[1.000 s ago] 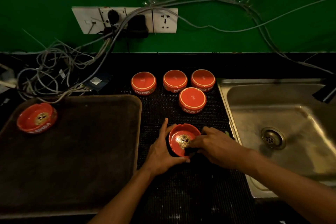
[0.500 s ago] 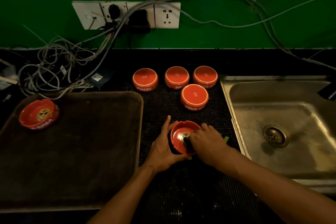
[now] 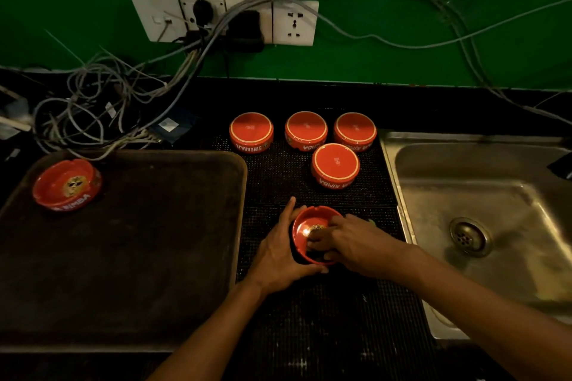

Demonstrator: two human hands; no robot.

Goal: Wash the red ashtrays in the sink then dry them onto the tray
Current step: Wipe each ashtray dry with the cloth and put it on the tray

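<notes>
A red ashtray (image 3: 301,226) sits tilted on the black mat (image 3: 325,318), open side up, between the tray and the sink. My left hand (image 3: 278,254) grips its left rim. The fingers of my right hand (image 3: 356,244) are down inside the bowl, pressing a small dark pad that is mostly hidden. Another red ashtray (image 3: 66,184) stands upright in the far left corner of the brown tray (image 3: 238,195). Several red ashtrays lie upside down on the mat behind my hands, the nearest one (image 3: 335,165) in front of a row of three (image 3: 305,130).
The steel sink (image 3: 495,195) with its drain (image 3: 469,237) lies to the right. A tangle of cables (image 3: 93,114) sits behind the tray. Wall sockets (image 3: 294,23) hang on the green wall above the counter.
My right hand's fingers have moved across the inside of the held ashtray. My left hand keeps its grip. The view has shifted slightly.
</notes>
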